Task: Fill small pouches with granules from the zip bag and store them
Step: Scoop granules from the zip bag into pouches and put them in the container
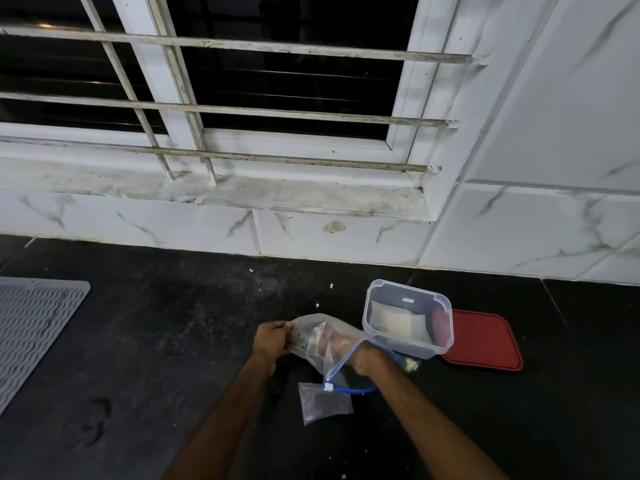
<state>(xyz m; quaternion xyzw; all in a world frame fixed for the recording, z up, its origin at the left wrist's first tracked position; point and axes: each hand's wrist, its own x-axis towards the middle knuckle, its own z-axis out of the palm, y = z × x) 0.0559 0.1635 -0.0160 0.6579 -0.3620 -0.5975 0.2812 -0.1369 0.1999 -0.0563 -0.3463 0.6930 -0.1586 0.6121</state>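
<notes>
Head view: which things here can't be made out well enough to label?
All head view.
- Right hand: inside the zip bag; crinkled plastic blurs its fingers, grip unclear.
- Clear box: hazy wall hides how many pouches lie inside.
- Small pouch on the counter: too dim to tell whether filled.
- Red lid: its left edge sits behind the box.

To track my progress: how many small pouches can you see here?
2. One clear pouch lies flat on the dark counter below the zip bag; one pale pouch lies in the clear container. Others may be hidden under it or inside the bag.
</notes>
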